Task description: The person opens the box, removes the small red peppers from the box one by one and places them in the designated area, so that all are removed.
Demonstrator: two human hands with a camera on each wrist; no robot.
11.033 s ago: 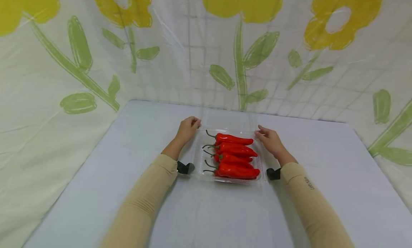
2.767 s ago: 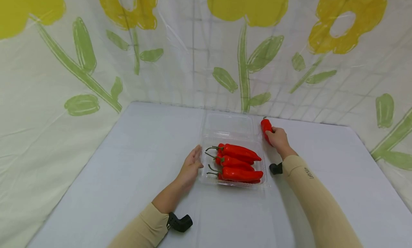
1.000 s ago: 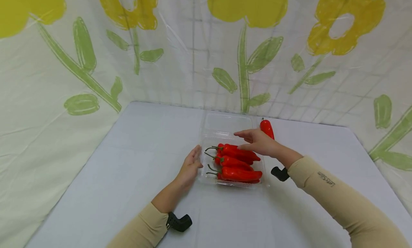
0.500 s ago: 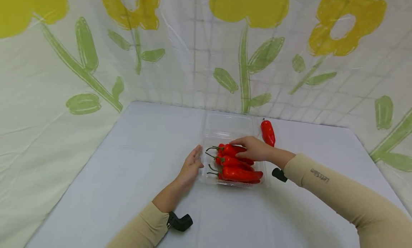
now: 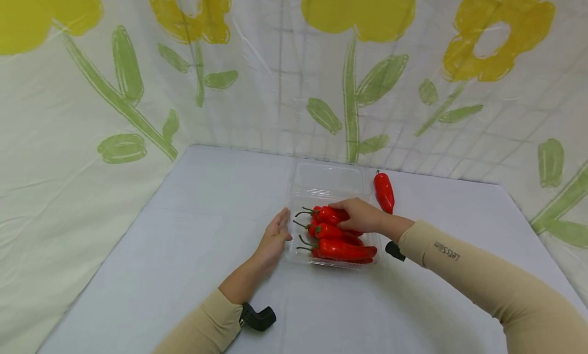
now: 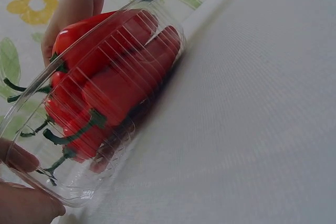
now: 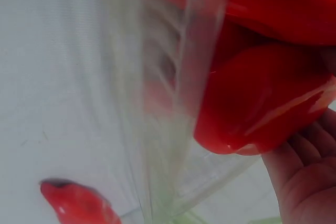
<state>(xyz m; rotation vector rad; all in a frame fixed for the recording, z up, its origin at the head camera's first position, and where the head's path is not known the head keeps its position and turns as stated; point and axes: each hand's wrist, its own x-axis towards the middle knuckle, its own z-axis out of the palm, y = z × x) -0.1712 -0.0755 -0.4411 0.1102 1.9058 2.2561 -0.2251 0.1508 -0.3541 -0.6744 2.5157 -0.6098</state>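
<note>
Several long red peppers with green stems lie side by side in an open clear plastic box (image 5: 294, 256). My right hand (image 5: 363, 215) reaches in from the right and grips the farthest red pepper (image 5: 332, 216), thumb on its near side and fingers over its far side. In the right wrist view that pepper (image 7: 262, 98) lies against the fingers, beside the blurred box wall. My left hand (image 5: 271, 239) rests at the box's left side with its fingers extended along the wall. In the left wrist view its thumb (image 6: 31, 203) is at the box's corner.
A single red pepper (image 5: 384, 192) lies on the white table (image 5: 220, 191), behind and right of the box. The box's clear lid (image 5: 328, 176) is folded back toward the flower-printed curtain (image 5: 257, 89). A black wrist camera (image 5: 259, 318) sits on the left wrist.
My right hand set one pepper down on the table at the back right, let it go, moved left over the box and took hold of another. My left hand moved down the box's left side.
</note>
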